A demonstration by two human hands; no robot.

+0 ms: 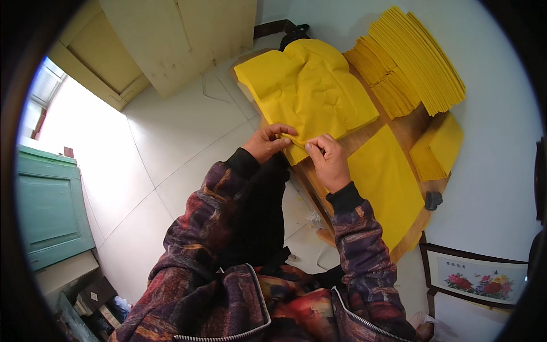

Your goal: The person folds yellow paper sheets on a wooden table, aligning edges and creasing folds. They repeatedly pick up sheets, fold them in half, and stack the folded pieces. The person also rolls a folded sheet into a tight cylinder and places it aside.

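A wrinkled pile of yellow paper-like sheets (pixel 313 85) lies on the far left part of the wooden table (pixel 355 141). At its near edge, my left hand (pixel 265 142) pinches a folded bit of yellow sheet between thumb and fingers. Close beside it on the right, my right hand (pixel 331 164) grips the same edge with thumb and forefinger. The fold between the two hands is narrow and partly covered by my fingers. A large flat yellow sheet (pixel 387 182) lies to the right of my right hand.
Tall stacks of folded yellow sheets (pixel 421 60) stand at the far right against the white wall. A smaller folded stack (pixel 437 147) and a dark lump (pixel 433 200) sit near the table's right edge. A green cabinet (pixel 54 199) stands left, across the tiled floor.
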